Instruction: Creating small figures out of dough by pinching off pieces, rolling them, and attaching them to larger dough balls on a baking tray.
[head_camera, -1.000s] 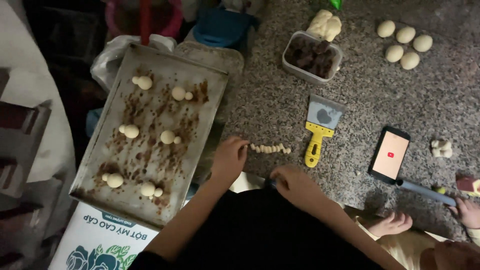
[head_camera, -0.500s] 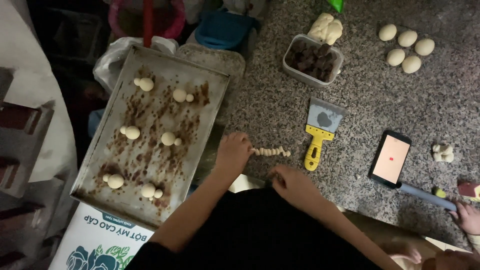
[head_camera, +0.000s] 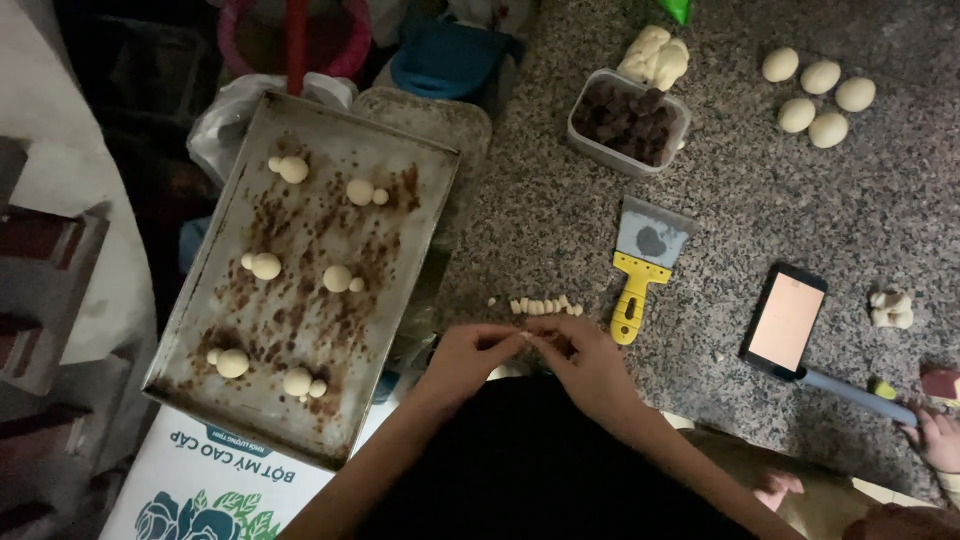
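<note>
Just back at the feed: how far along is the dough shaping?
Done: six shaped dough figures sit on the baking tray. In hand: left hand and right hand meet beside a row of small dough bits. Left: five dough balls lie unshaped.

A home kitchen set up for baking is shown, dimly lit. A speckled granite worktop (head_camera: 560, 215) is seen from above, and on it a worn metal baking tray (head_camera: 200, 330) stained with brown crumbs is laid, carrying small shaped dough pieces (head_camera: 265, 265). Round dough balls (head_camera: 815, 95) are set out at the far side, next to a plastic tub of dark filling (head_camera: 630, 120). A yellow-handled dough scraper (head_camera: 640, 265) and a row of small cut dough bits (head_camera: 545, 305) are placed nearby. A phone (head_camera: 785, 320) is propped on the stone, and a printed flour sack (head_camera: 220, 485) lies under the tray.
</note>
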